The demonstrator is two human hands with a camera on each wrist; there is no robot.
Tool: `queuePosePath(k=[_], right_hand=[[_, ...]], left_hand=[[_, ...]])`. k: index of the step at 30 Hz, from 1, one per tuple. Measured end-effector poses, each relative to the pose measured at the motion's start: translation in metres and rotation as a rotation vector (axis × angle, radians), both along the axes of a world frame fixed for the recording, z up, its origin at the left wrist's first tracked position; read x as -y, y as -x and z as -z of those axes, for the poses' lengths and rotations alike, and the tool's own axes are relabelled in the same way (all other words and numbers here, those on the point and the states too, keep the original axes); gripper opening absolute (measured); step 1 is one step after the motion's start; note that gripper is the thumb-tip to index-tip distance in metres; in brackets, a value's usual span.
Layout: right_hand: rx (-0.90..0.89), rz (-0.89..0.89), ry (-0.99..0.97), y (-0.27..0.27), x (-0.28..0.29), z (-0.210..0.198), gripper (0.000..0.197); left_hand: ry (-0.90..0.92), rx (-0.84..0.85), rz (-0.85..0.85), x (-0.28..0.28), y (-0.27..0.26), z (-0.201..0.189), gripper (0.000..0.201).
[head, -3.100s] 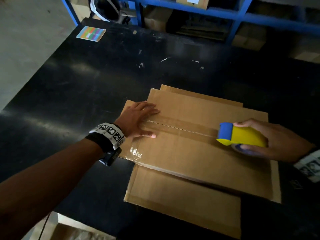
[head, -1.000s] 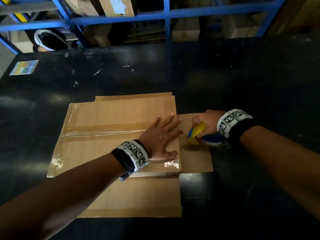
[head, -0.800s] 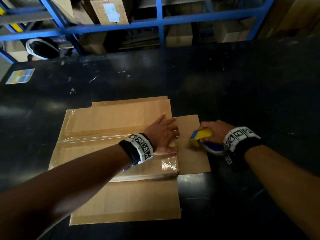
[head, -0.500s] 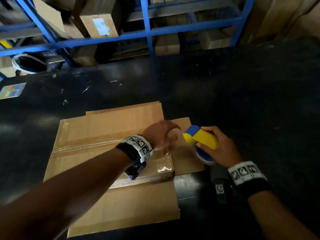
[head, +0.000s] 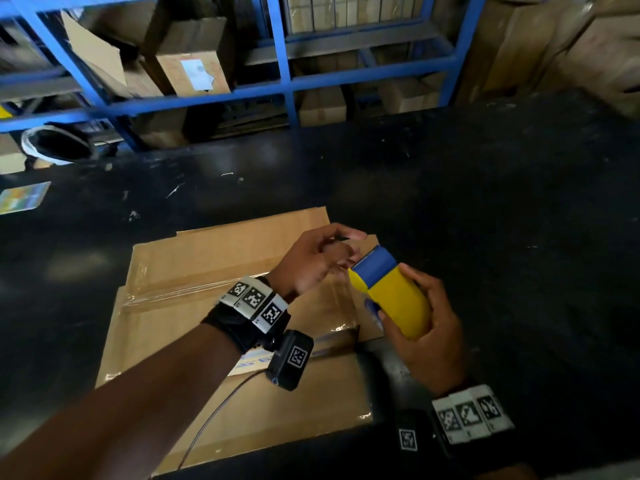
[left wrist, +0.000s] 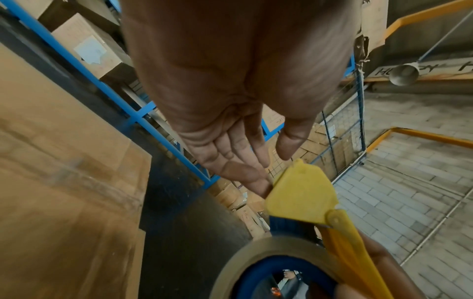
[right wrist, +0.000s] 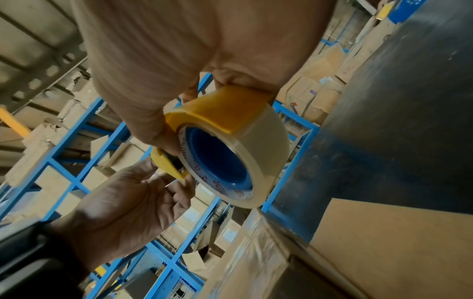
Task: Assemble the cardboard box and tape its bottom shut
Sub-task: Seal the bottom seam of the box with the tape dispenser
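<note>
The cardboard box (head: 194,271) lies bottom-up on the black table (head: 485,220), with a strip of clear tape (head: 194,291) along its middle seam and down its right side. My right hand (head: 436,327) grips the yellow and blue tape dispenser (head: 391,289), lifted just off the box's right edge. In the right wrist view the tape roll (right wrist: 230,157) sits in the dispenser under my palm. My left hand (head: 341,251) reaches across to the dispenser's blue front end. Its fingers (left wrist: 253,182) lie straight against the dispenser's tip (left wrist: 302,198), with the thumb held apart.
Blue metal shelving (head: 284,84) loaded with cardboard boxes stands behind the table. A coloured card (head: 22,197) lies at the table's left edge, and a white-rimmed round object (head: 52,145) sits beyond it. The table's right half is bare black surface.
My right hand lifted the dispenser off the box's right edge and turned it upward. My left hand left the box top and rose to the dispenser's front end.
</note>
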State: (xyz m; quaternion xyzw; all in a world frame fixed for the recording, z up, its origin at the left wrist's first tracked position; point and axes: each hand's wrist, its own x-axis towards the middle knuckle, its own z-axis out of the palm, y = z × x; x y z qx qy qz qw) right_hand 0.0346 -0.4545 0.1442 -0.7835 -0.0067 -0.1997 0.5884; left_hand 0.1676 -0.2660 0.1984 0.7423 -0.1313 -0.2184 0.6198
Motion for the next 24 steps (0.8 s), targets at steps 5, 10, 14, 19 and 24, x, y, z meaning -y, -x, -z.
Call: queuePosePath(k=[5, 10, 14, 19, 24], right_hand=[[0.050, 0.002, 0.071, 0.010, -0.021, -0.001, 0.071], [0.052, 0.061, 0.097, 0.015, -0.043, 0.003, 0.079], [0.068, 0.113, 0.112, 0.015, -0.063, 0.003, 0.085], [0.076, 0.124, 0.100, 0.008, -0.079, 0.000, 0.086], [0.016, 0.181, 0.143, -0.010, -0.096, -0.003, 0.082]], left_hand=[[0.076, -0.079, -0.013, -0.021, 0.009, -0.002, 0.029], [0.094, -0.115, -0.031, -0.039, 0.010, -0.007, 0.027], [0.106, -0.159, -0.044, -0.051, 0.006, -0.009, 0.028], [0.052, -0.155, 0.033, -0.066, -0.009, -0.010, 0.038], [-0.041, -0.076, 0.020, -0.070, -0.037, -0.007, 0.038]])
